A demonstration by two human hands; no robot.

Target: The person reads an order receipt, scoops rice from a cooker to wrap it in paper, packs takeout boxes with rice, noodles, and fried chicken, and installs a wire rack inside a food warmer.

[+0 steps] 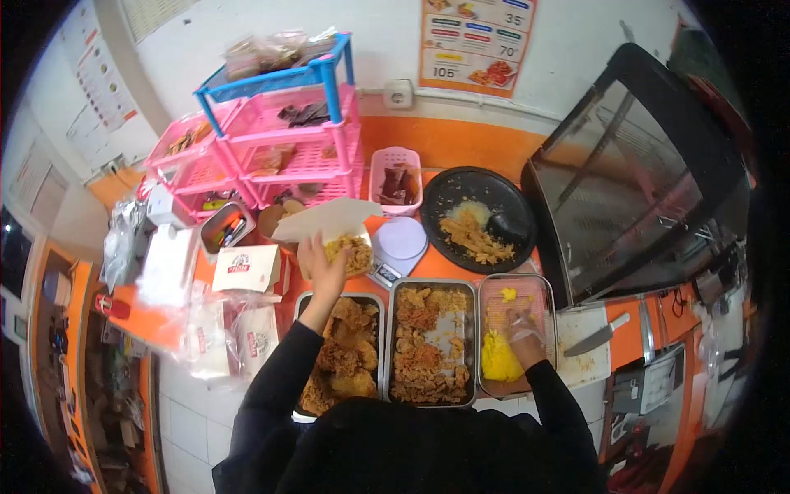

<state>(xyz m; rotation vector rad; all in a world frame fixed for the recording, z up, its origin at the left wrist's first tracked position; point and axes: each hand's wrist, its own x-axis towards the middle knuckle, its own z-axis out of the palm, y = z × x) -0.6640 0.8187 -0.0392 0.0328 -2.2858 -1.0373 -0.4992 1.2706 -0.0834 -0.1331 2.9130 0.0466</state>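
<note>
My left hand (326, 272) touches the near left side of an open paper box (360, 216) with its lid raised; its fingers are spread. Crumbly food (354, 252) lies in the box. My right hand (524, 333), in a clear plastic glove, is over the pink-lined tray (539, 290), at the right edge of a yellow food mound (499, 359). Its fingertips are blurred, so any food in them cannot be made out. Left of that tray are a tray of chopped fried pieces (418, 354) and a tray of large fried pieces (350, 346).
A white scale (401, 239) stands behind the trays, beside a round black pan (441, 183) with fried pieces. On the right are a knife (594, 336) and a glass cabinet (613, 181). Pink shelves (284, 152) and folded boxes (247, 267) are at the left.
</note>
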